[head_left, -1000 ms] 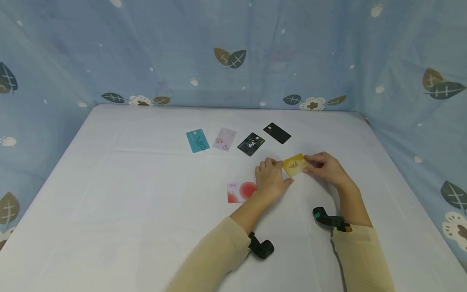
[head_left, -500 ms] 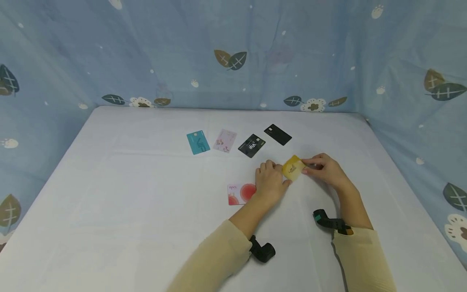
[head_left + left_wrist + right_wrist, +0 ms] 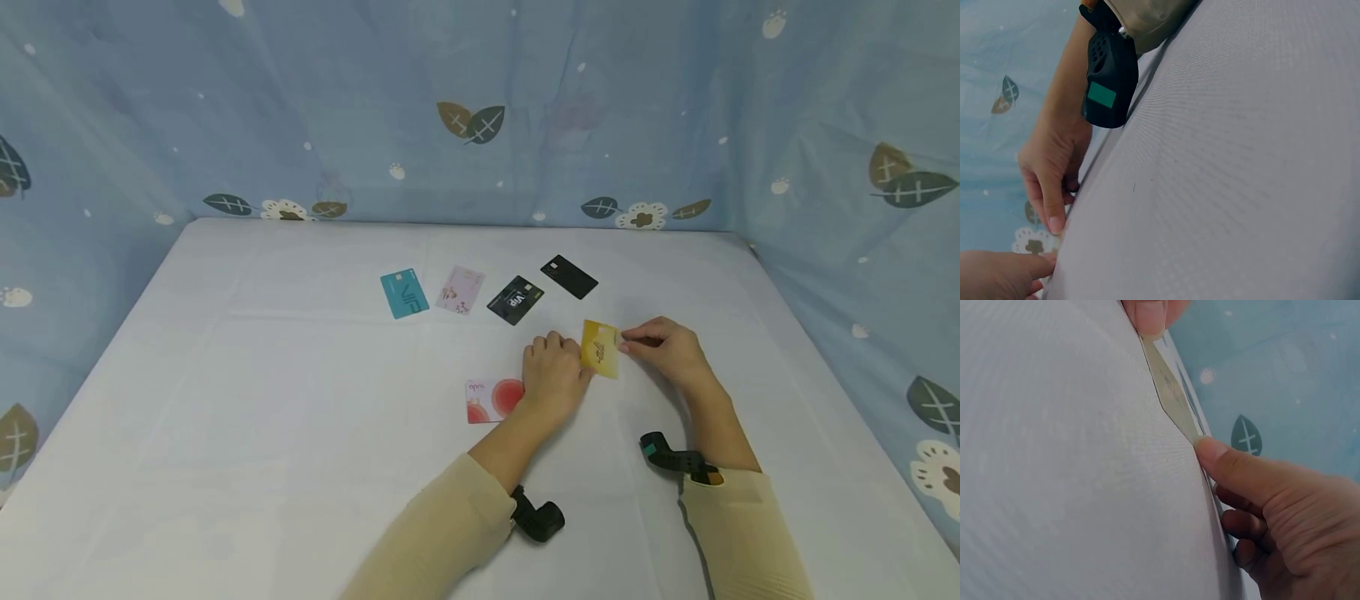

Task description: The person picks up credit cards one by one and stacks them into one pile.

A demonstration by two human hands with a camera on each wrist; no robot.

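Note:
A yellow card with dark lettering lies between the two hands on the white table, its upper edge tipped rightward. My left hand holds its left edge, with the thumb by the lower left corner. My right hand pinches the right edge between thumb and forefinger. In the right wrist view the card is seen nearly edge-on, with the right hand at its near corner and the left thumb at the far end. In the left wrist view the card is mostly hidden.
A red and white card lies partly behind the left hand. Farther back stand apart a teal card, a pink card, a black VIP card and a plain black card. A blue curtain borders the table.
The yellow card has turned clockwise between the hands, which stay in nearly the same place. The right fingertips have shifted slightly left. The other cards lie as before.

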